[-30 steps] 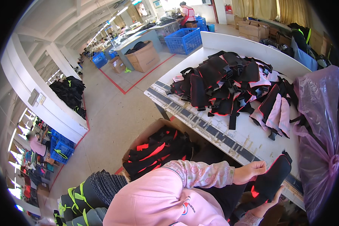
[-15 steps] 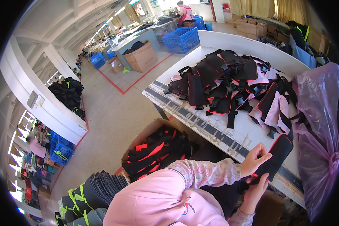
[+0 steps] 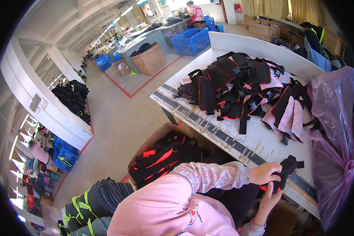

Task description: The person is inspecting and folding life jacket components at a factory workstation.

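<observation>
While my left hand (image 3: 264,173) clamps the black pad (image 3: 284,174) at the bench's (image 3: 263,135) near edge, right hand (image 3: 268,202) grips beneath; pad's long axis runs toward the pile (image 3: 240,82).

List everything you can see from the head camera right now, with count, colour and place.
black pad: one, black with a red edge, at the near table edge, held in both hands
pile of pads: many, black, red and pink, heaped mid-table
white table: one, white, right of centre
plastic bag: one, purple, at the table's right end
open carton: one, brown, on the floor below the table, filled with black and red pieces
bundled stacks: several, black and grey with yellow-green straps, lower left
blue crates: a few, blue, far floor
other person: one, far back
left hand: gripping the pad from above
right hand: under the pad
</observation>
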The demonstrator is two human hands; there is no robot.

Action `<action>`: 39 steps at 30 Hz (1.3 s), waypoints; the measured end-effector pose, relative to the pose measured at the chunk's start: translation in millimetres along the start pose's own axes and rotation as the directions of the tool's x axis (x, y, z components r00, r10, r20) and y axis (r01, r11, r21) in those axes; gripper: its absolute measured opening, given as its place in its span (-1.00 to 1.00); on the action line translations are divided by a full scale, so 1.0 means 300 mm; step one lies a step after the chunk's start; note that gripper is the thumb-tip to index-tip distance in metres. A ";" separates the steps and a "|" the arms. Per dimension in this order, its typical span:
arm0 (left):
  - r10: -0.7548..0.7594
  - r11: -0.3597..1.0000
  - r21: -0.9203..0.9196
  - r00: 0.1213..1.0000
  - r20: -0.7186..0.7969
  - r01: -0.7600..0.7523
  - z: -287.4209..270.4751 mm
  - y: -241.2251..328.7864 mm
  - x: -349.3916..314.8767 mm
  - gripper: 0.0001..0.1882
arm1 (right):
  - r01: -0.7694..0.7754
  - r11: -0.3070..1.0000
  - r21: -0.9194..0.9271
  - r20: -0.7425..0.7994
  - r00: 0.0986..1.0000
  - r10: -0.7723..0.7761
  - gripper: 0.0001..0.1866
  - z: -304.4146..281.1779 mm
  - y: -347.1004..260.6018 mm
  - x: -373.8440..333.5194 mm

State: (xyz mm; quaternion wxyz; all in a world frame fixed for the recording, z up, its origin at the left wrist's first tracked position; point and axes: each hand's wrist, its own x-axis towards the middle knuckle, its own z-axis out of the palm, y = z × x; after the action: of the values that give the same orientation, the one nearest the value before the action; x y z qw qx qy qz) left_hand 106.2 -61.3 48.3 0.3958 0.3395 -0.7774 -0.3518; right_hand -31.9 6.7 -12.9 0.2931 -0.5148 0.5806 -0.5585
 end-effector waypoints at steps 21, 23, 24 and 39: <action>-0.006 0.903 0.344 0.810 -0.587 0.256 -0.307 -0.270 0.329 -0.75 | -0.226 0.969 0.098 0.504 0.851 0.147 -0.76 0.017 -0.348 -0.008; 0.006 0.893 0.365 0.804 -0.594 0.263 -0.333 -0.288 0.339 -0.69 | -0.270 0.952 0.145 0.523 0.837 0.157 -0.76 -0.019 -0.364 -0.044; -0.021 0.894 0.350 0.806 -0.591 0.280 -0.312 -0.285 0.348 -0.69 | -0.288 0.953 0.095 0.533 0.823 0.196 -0.76 -0.055 -0.365 -0.053; -0.557 0.742 0.271 0.789 -0.258 0.613 -0.189 -0.556 0.548 -0.17 | 0.285 0.416 -0.863 0.477 0.731 0.489 -0.62 -0.817 0.084 -0.799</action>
State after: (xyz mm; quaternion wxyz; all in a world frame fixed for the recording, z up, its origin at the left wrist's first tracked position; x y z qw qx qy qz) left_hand 121.3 -296.9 -1.0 0.2610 0.6568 -0.6453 -0.2901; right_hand -191.6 309.5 -43.1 0.1936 -0.7112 0.6695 0.0923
